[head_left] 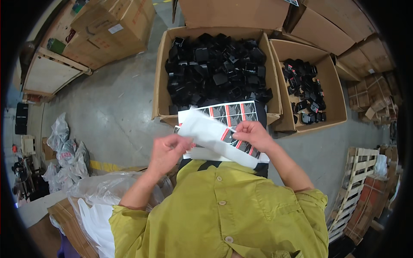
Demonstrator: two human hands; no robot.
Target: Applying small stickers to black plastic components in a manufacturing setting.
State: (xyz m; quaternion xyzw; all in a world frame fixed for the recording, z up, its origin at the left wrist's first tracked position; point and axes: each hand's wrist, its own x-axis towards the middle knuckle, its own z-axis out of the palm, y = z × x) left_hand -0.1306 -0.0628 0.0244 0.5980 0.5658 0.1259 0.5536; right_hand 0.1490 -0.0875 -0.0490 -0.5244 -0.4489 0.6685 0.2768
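Observation:
A mostly white label sheet (202,128), with several red-and-black labels left on it, lies tilted over my lap. My right hand (254,136) pinches at its upper right edge, thumb and fingertips beside a label. At the sheet's left side is my left hand (168,151), its fingers curled in toward the thumb; the fingertips are blurred, and whatever they hold is not clear. Under the tilted sheet, a fuller sheet of labels (234,112) shows rows of the same red, black and white labels. More white paper edges stick out beneath.
In front of my knees stands a large carton (276,96) heaped with black plastic parts (219,64). A smaller carton (333,92) to its right holds black parts with red labels. Plastic bags (66,150) lie left; a wooden pallet (355,185) leans right. Stacked boxes (112,32) stand far left.

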